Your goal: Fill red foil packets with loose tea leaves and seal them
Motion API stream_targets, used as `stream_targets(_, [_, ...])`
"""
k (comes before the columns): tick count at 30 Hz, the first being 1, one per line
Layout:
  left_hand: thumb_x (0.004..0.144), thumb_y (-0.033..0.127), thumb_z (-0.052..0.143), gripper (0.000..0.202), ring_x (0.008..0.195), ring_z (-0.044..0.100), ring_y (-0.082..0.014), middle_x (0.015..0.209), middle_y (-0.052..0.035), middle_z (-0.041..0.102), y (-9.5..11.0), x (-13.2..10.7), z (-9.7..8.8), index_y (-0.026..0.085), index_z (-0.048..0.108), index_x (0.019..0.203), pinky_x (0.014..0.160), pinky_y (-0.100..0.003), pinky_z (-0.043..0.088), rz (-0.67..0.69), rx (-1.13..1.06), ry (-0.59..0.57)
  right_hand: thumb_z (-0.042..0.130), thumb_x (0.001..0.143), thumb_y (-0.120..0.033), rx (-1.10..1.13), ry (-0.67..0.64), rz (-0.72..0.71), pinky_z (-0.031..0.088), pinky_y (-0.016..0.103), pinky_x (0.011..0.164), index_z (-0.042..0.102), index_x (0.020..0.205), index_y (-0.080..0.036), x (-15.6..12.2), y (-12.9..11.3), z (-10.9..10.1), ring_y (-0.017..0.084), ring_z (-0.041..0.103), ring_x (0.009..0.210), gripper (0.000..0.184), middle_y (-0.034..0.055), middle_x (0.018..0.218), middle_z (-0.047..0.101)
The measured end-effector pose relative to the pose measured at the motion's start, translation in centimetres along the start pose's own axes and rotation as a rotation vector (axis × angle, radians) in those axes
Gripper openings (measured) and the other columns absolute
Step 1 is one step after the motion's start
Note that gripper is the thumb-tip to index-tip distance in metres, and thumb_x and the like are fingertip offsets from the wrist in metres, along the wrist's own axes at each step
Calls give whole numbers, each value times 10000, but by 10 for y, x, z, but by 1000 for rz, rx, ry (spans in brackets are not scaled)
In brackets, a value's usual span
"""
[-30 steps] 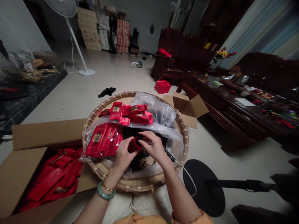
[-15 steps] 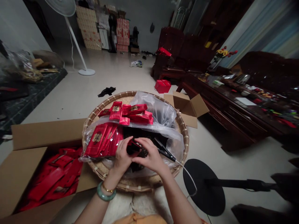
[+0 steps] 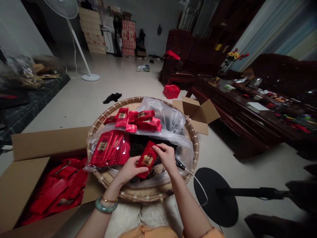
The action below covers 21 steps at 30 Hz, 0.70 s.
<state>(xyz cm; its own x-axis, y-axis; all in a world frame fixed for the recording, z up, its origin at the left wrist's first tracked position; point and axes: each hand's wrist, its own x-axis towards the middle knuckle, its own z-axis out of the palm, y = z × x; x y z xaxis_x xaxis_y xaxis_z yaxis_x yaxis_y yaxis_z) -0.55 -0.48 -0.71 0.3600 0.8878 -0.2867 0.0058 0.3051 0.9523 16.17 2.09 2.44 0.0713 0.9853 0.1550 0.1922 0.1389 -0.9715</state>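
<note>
Holding what, over that round bamboo tray (image 3: 142,195)?

A red foil sachet (image 3: 148,158), tilted, above the middle of the tray and just beside a stack of matching sachets (image 3: 109,148).

Both hands on it?

Yes. The right hand (image 3: 168,158) pinches its top edge between thumb and fingers, and the left hand (image 3: 128,171) grips its lower part.

What's beneath?

Dark loose leaves (image 3: 140,147) in a clear plastic bag (image 3: 160,115) on the tray. An open cardboard box (image 3: 37,142) of red sachets sits left of the tray, and a corded black handle (image 3: 180,164) lies over its right side.
</note>
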Motion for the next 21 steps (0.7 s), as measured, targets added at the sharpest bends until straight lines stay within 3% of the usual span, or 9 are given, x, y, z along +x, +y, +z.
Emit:
stream_targets(5, [584,308,760,411,678,639,-173,806,-40,710,0,-5,0,111,658,929,646,-297,515,-49,23,-50,624,739,-423,51,-37,135,446,239,496,710,740,-146,4,9,-2,133,551,511,291,20,610,667])
stream_targets(9, [592,334,729,365,509,566,-134,628,2,650,3,-7,1,113,645,871,496,-245,451,-118,110,-64,632,741,-447,-151,-90,18,471,245,600,711,887,-179,10,6,-2,153,606,650,316,31,787,712])
stream_targets(11, [606,318,708,324,492,540,-124,602,18,630,6,-8,2,118,642,852,471,-226,415,-124,175,-73,648,731,-476,-300,-116,-41,437,227,575,711,822,-189,13,2,-2,141,577,623,307,13,723,691])
stream_targets(15, [591,254,708,300,621,579,-151,693,11,666,11,-10,1,115,668,853,597,-248,447,-81,272,-100,647,727,-517,-395,-159,-69,284,211,451,595,532,-169,19,1,-1,86,397,459,402,-42,471,503])
stream_targets(21, [605,244,711,355,779,607,-193,838,-4,701,8,-10,-16,126,688,939,746,-292,464,-27,256,-188,651,723,-495,-285,-137,-17,246,215,447,522,491,-165,22,17,4,78,332,459,424,-57,454,426])
